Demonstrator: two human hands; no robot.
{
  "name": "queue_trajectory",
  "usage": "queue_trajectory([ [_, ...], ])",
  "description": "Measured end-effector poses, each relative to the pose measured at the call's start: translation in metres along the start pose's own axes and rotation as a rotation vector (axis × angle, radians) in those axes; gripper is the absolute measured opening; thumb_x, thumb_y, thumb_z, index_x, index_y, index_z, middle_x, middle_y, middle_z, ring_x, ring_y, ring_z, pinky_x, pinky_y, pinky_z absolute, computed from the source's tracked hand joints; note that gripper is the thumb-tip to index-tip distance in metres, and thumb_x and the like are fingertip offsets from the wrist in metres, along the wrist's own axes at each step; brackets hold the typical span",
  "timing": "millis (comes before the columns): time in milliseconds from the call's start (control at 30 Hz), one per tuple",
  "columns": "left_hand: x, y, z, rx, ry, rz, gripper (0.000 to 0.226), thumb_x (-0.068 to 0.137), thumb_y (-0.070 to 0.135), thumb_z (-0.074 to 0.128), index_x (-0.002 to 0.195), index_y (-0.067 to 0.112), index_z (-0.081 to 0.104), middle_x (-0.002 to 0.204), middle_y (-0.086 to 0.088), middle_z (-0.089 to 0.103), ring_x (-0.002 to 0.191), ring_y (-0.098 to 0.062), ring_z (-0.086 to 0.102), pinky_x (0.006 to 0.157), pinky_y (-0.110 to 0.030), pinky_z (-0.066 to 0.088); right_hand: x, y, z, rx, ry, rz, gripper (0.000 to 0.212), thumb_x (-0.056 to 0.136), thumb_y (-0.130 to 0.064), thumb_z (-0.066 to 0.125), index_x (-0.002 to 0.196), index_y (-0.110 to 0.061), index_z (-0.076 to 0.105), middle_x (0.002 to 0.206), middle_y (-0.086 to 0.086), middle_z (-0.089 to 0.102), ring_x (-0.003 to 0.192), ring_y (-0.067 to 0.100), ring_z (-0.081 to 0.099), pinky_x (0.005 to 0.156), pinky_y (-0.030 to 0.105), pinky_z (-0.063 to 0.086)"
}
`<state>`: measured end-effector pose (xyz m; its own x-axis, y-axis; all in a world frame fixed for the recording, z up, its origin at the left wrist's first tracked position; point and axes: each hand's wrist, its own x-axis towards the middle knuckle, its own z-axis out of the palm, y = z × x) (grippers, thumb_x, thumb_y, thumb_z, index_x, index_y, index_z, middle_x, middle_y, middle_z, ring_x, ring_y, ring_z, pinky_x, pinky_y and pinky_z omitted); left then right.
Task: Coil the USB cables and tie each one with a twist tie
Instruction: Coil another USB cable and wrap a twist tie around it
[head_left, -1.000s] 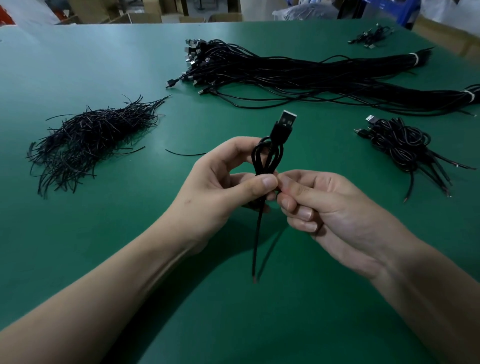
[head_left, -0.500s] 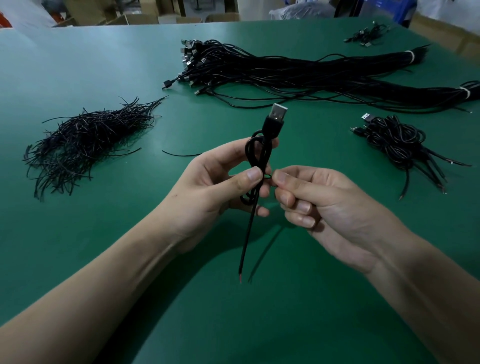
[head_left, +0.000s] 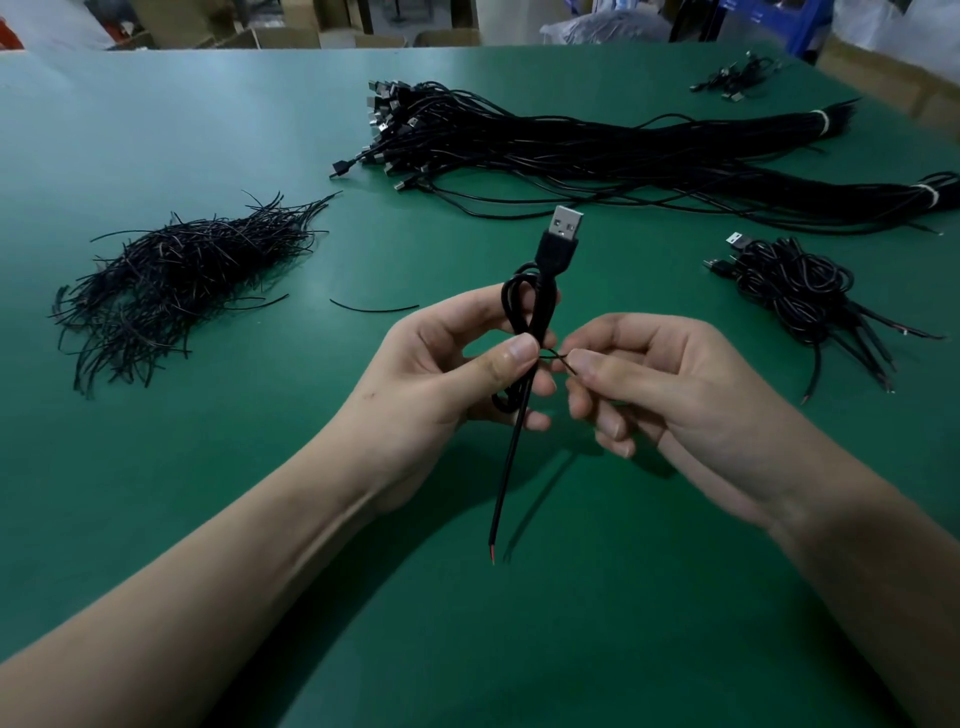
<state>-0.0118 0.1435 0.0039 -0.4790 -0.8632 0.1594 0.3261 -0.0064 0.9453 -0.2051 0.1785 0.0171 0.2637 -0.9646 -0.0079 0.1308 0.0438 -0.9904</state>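
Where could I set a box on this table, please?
Bare green tabletop: far left beyond the heap of black twist ties, and the near edge between the forearms. Crowded right: long black USB cable bundles, pile of coiled cables.

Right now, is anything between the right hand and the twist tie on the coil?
Nothing visible. The right hand pinches the twist tie directly, beside the coiled cable that the left hand grips.
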Motion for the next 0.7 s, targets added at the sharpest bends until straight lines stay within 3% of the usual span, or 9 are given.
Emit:
queue_trajectory([
  [200, -0.0020, -0.0001, 0.0016, 0.002, -0.016, -0.019, 0.024, 0.088, 0.004, 0.061, 0.110, 0.012, 0.069, 0.096, -0.006, 0.065, 0.071, -0.014, 0.067, 0.063, -0.029, 0.058, -0.0001, 0.0051, 0.0018, -0.122, 0.059, -0.099, 0.020, 0.077, -0.025, 0.074, 0.089, -0.009, 0.072, 0.077, 0.010, 0.074, 0.054, 0.009, 0.056, 0.046, 0.020, 0.046],
  [333, -0.0012, -0.0006, 0.0010, 0.012, -0.002, -0.024, 0.022, 0.088, 0.006, 0.062, 0.108, 0.011, 0.069, 0.103, -0.017, 0.058, 0.072, -0.018, 0.068, 0.063, -0.029, 0.058, 0.0008, 0.0061, 0.0046, -0.240, 0.117, -0.153, 0.024, 0.075, -0.031, 0.075, 0.088, -0.012, 0.073, 0.078, 0.005, 0.077, 0.055, 0.008, 0.056, 0.048, 0.018, 0.045],
  [433, -0.0012, -0.0022, 0.0012, 0.028, -0.002, -0.010, 0.020, 0.088, 0.008, 0.065, 0.108, 0.009, 0.068, 0.102, -0.015, 0.060, 0.074, -0.020, 0.068, 0.064, -0.029, 0.058, 0.0006, 0.0063, 0.0058, -0.279, 0.143, -0.196, 0.020, 0.075, -0.030, 0.075, 0.086, -0.012, 0.074, 0.076, 0.002, 0.077, 0.062, 0.006, 0.065, 0.054, 0.014, 0.047],
  [567, -0.0013, -0.0056, 0.0023, 0.068, -0.010, -0.013, 0.024, 0.088, 0.007, 0.063, 0.112, 0.004, 0.064, 0.087, -0.001, 0.068, 0.069, -0.019, 0.066, 0.068, -0.029, 0.057, 0.0000, 0.0055, 0.0054, -0.379, 0.150, -0.213, 0.006, 0.082, -0.019, 0.078, 0.082, -0.014, 0.075, 0.077, 0.001, 0.077, 0.076, 0.026, 0.072, 0.076, 0.038, 0.057],
  [700, -0.0014, -0.0065, 0.0019, 0.139, -0.002, -0.021, 0.030, 0.091, 0.003, 0.062, 0.120, 0.001, 0.064, 0.087, -0.002, 0.069, 0.069, -0.018, 0.068, 0.072, -0.027, 0.057, -0.0007, 0.0051, 0.0037, -0.469, 0.137, -0.187, 0.006, 0.086, -0.012, 0.078, 0.083, -0.017, 0.075, 0.076, -0.004, 0.077, 0.076, 0.030, 0.069, 0.076, 0.053, 0.053],
])
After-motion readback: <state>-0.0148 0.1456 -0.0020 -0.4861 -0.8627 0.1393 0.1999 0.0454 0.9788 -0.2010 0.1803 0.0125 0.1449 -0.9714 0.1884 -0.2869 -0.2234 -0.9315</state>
